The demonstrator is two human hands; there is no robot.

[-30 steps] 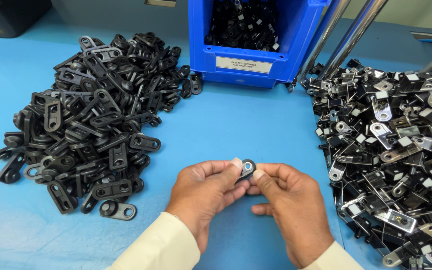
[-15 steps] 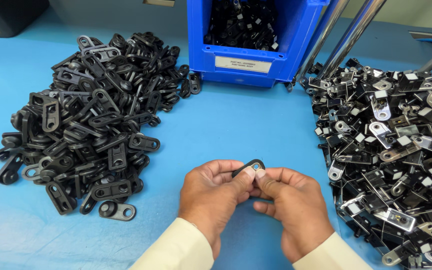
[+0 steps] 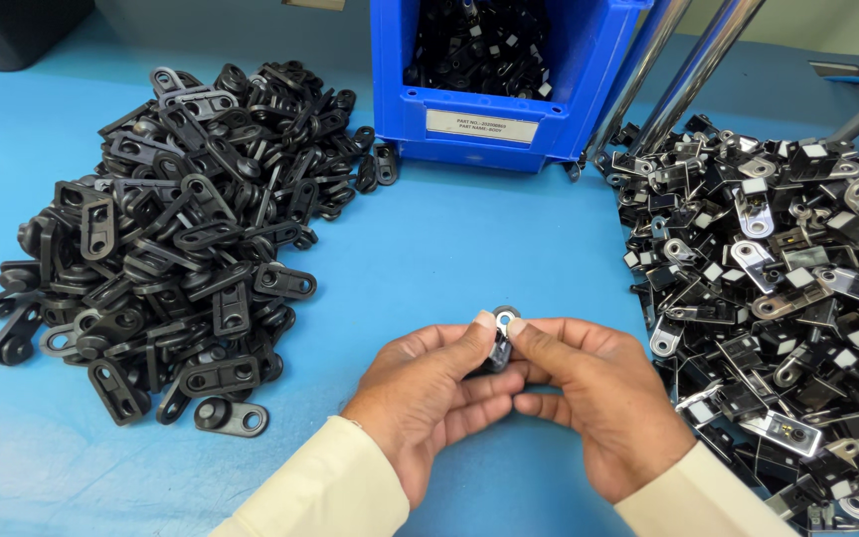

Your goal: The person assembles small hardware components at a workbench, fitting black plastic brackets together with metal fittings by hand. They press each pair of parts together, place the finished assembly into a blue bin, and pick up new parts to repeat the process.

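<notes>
Small black bracket part with a round silver-ringed eye (image 3: 501, 336) sits pinched between the two hands, low in the middle of the view, held just above the blue tabletop (image 3: 449, 259); that tabletop is the largest thing here, and it carries everything else. On its left side spreads a wide heap of flat black plastic link pieces with oval holes (image 3: 171, 229), a few of them strayed out at the near edge. On the right lies a similar heap of black brackets fitted with shiny metal tabs (image 3: 777, 298) (this pile runs off the right edge of the picture). At the far middle stands a blue plastic bin (image 3: 489, 124), open on top, filled with dark parts and bearing a pale label on its front wall. Two bright metal tubes (image 3: 693, 75) rise slantwise just beside the bin's right corner.

Nearer, the left hand (image 3: 429, 393) and the right hand (image 3: 594, 398) meet thumb to thumb, both in cream sleeves. Each hand is closed narrowly on the small part, thumbs pressed on its upper side and forefingers curled beneath. Only the ringed end of the part shows above the thumbs; the rest is hidden by the fingers.
</notes>
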